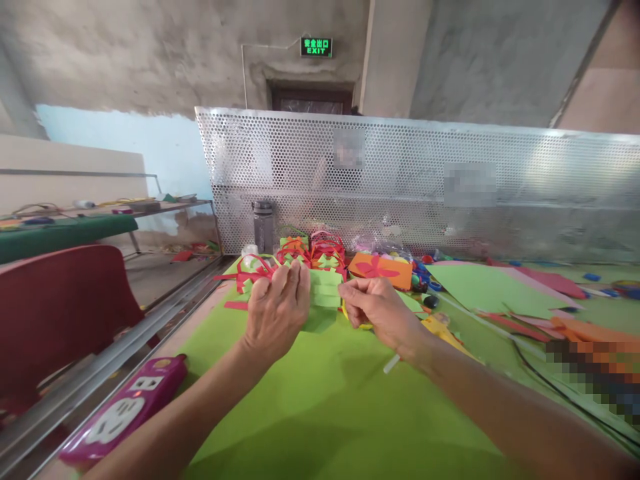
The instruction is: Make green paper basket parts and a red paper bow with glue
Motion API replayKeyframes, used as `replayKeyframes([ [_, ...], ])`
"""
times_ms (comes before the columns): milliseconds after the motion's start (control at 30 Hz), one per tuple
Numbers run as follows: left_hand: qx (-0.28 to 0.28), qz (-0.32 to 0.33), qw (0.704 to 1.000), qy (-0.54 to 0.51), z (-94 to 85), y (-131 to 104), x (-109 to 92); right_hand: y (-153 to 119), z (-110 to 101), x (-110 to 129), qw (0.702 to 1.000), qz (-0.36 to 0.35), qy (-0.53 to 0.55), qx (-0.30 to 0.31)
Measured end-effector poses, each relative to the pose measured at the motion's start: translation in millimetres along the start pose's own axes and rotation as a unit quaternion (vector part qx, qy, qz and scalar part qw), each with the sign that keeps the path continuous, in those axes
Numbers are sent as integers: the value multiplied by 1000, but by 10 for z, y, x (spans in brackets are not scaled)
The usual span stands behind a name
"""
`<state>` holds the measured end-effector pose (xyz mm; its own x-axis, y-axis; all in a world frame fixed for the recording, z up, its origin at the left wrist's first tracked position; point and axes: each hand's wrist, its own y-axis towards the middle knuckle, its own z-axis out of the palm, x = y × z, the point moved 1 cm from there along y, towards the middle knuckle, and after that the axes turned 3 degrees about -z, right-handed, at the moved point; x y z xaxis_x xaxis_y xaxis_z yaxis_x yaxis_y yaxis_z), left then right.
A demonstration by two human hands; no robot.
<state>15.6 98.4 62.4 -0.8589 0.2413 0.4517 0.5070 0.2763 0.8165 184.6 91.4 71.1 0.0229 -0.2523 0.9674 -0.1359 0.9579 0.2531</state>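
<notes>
A light green paper piece (pixel 325 291) with notched edges is held up between my two hands, just above the green sheet that covers the table (pixel 320 400). My left hand (pixel 277 303) is closed at its left side, the fingers curled and partly hiding it. At the right edge, my right hand (pixel 377 307) pinches it between thumb and fingers. A yellow curved loop (pixel 359 325) shows just under the right hand. Behind the hands sit small red paper baskets (pixel 327 248) with green bows, and an orange piece (pixel 383 270) with a red flower.
A purple power strip (pixel 127 410) lies at the left edge. A grey bottle (pixel 263 227) stands before the perforated metal screen (pixel 420 160). Partly behind my right forearm is a yellow object (pixel 447 335). Paper sheets (pixel 493 287) and scraps spread right; a red chair (pixel 70 320) stands left.
</notes>
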Motion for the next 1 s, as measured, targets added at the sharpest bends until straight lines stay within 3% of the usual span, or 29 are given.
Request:
replayKeyframes([
  [100,4,-11,999,-38,-35,25,-3,20,-23,-24,1000,2,-7,-10],
  [233,38,-97,989,-104,-159,131,146,59,-195,-2,999,-24,-19,-37],
  [367,60,-181,949,-252,-283,233,319,-7,-396,48,996,-49,-37,-63],
  [433,84,-242,903,-344,-294,243,335,-89,-451,53,995,-55,-47,-71],
  [533,133,-320,804,-484,-245,198,259,-215,-489,28,993,-62,-57,-84],
  [633,149,-351,700,-603,-175,108,149,-294,-513,-26,991,-68,-72,-90],
  [700,151,-369,647,-650,-139,39,95,-321,-526,-66,990,-70,-87,-85],
  [867,178,-418,548,-703,-84,-105,21,-380,-505,-130,987,-74,-131,-57],
  [1000,195,-447,506,-711,-49,-190,-14,-443,-453,-157,984,-70,-155,-45],
])
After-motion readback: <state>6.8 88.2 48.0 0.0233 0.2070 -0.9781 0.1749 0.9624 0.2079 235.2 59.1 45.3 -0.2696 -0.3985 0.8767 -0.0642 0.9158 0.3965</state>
